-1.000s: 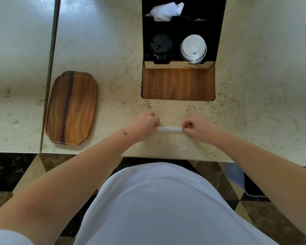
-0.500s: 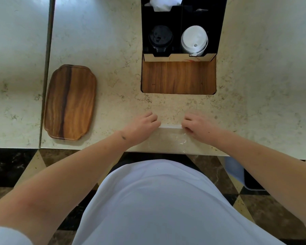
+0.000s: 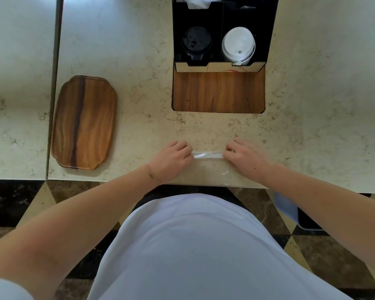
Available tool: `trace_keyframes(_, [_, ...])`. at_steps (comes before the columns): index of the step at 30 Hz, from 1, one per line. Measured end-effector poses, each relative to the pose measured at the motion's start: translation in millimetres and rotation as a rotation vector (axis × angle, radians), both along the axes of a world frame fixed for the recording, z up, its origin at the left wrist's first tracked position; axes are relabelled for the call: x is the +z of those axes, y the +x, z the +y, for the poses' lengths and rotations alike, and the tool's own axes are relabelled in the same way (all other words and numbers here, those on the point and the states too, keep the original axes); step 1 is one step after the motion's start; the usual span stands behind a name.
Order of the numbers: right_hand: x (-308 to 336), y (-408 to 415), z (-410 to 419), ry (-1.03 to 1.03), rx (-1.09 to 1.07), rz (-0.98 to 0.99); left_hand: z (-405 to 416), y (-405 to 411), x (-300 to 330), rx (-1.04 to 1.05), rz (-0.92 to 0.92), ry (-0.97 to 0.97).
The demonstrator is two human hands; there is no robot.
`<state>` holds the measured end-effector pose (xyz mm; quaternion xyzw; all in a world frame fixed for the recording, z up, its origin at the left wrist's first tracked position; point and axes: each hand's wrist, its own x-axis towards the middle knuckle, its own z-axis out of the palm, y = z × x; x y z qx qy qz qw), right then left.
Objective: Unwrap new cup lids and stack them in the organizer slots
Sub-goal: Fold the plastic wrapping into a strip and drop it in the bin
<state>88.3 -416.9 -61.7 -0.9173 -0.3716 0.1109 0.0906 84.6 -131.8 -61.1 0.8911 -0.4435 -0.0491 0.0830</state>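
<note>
Lids look already stacked in the organizer (image 3: 220, 16): black lids (image 3: 195, 43) in the left slot, white lids (image 3: 238, 46) in the right. Left hand (image 3: 171, 160) and right hand (image 3: 246, 159) each pinch one end of the empty wrap (image 3: 207, 155) on the counter (image 3: 139, 50) (probably only tidying remains).

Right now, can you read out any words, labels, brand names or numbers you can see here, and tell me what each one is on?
No text can be read.
Organizer: a red mark on its pale front strip, too small and cut off to read.
Black lids and white lids: any raised lettering is too blurred to read.
Clear plastic wrap, wooden tray, counter: no text visible.
</note>
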Motion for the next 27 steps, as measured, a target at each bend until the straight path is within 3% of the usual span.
trace_keyframes(5, [5.8,-9.1,-8.7,0.028,-0.034,0.062,5.2,-8.7,0.3,0.081,0.065,0.051])
trace_keyframes(8, [9.9,-12.8,-1.6,0.121,-0.216,0.103,1.0,-9.6,7.3,0.226,0.203,0.004])
trace_keyframes(13, [11.1,-0.7,14.1,0.117,-0.554,0.363,-15.4,6.2,15.6,0.564,0.47,-0.052])
trace_keyframes(19, [13.1,16.9,21.9,-0.017,-0.481,0.465,-21.5,14.7,12.7,0.668,0.582,-0.077])
trace_keyframes(27, [13.9,20.1,21.5,0.003,-0.241,0.457,-18.0,19.6,9.0,0.563,0.64,0.004])
